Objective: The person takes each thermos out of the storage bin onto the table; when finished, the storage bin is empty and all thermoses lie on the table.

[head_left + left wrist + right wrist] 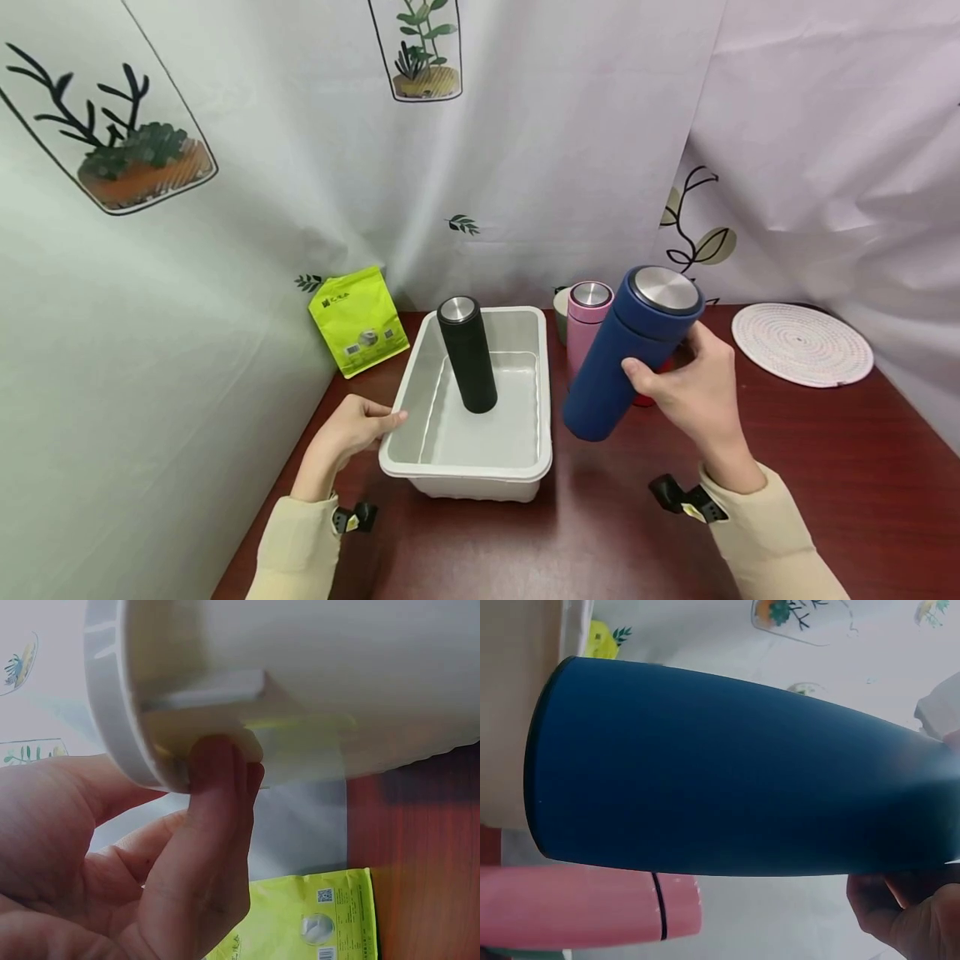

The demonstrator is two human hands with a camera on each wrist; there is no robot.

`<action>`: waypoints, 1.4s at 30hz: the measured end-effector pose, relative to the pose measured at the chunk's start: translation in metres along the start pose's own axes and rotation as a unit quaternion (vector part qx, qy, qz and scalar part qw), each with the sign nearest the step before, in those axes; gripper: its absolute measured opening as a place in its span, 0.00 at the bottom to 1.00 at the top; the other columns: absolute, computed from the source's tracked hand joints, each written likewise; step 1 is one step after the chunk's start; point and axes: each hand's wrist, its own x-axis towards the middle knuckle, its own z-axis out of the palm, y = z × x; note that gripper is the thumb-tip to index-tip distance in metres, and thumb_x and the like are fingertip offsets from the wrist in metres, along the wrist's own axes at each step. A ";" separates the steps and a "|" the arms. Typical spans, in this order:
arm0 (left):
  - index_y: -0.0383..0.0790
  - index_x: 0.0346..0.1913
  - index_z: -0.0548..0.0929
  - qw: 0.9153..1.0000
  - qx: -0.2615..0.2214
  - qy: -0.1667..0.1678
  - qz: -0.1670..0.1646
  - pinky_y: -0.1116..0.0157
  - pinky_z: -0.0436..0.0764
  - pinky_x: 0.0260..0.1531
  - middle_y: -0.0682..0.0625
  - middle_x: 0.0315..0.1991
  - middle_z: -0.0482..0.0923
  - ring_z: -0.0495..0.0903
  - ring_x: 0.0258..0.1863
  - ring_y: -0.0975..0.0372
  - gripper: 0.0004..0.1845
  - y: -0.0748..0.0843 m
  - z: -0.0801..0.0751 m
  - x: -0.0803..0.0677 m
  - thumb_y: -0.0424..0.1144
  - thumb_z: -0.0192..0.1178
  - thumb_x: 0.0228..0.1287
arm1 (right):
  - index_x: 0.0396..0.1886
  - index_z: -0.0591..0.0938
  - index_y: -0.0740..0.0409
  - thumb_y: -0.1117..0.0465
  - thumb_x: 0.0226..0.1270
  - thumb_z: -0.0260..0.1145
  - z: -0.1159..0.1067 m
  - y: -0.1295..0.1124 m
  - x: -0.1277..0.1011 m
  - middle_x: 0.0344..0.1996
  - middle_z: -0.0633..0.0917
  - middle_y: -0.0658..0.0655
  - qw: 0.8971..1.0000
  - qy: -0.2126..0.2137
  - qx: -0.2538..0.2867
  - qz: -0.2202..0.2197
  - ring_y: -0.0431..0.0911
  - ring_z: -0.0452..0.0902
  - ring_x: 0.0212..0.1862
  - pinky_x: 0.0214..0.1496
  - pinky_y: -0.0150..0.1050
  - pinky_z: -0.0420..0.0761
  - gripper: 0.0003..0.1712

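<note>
My right hand (693, 387) grips a blue thermos bottle (626, 362) with a silver-topped lid, tilted and raised over the table just right of a light grey plastic basin (517, 417). The bottle fills much of the right wrist view, its base toward the basin. With my left hand (358, 429) I pinch the basin's left rim; the left wrist view shows the fingers (214, 817) curled under that rim. Inside the basin stands a black thermos bottle (470, 358), leaning slightly. A pink thermos bottle (588, 325) stands behind the blue one, partly hidden.
A yellow-green pouch (360, 321) leans against the wall at the left rear. Behind the pink bottle a pale cup-like object (561, 312) shows in part. Something red (643, 400) is mostly covered by my right hand and the blue bottle. A round woven mat (802, 343) lies at the right rear.
</note>
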 end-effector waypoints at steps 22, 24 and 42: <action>0.23 0.43 0.80 1.000 -0.017 -0.006 0.008 0.57 0.82 0.30 0.38 0.37 0.80 0.81 0.29 0.55 0.18 0.002 0.001 0.003 0.37 0.64 0.55 | 0.45 0.80 0.55 0.66 0.34 0.78 -0.018 0.050 -0.015 0.37 0.82 0.51 0.989 -0.010 -0.126 0.073 0.31 0.77 0.35 0.36 0.19 0.74 0.31; 0.24 0.43 0.80 1.000 -0.015 -0.005 0.006 0.57 0.82 0.30 0.39 0.37 0.80 0.81 0.29 0.56 0.18 0.002 0.001 0.004 0.37 0.64 0.55 | 0.46 0.80 0.54 0.65 0.35 0.78 -0.019 0.056 -0.016 0.38 0.82 0.52 0.988 -0.008 -0.129 0.080 0.31 0.76 0.36 0.38 0.19 0.74 0.31; 0.24 0.43 0.81 1.000 -0.013 -0.005 0.001 0.57 0.81 0.31 0.38 0.39 0.79 0.81 0.30 0.55 0.20 -0.004 -0.003 0.004 0.39 0.65 0.54 | 0.44 0.80 0.56 0.60 0.38 0.78 -0.034 0.087 -0.017 0.36 0.81 0.52 0.973 0.030 -0.182 0.141 0.29 0.74 0.33 0.34 0.17 0.72 0.28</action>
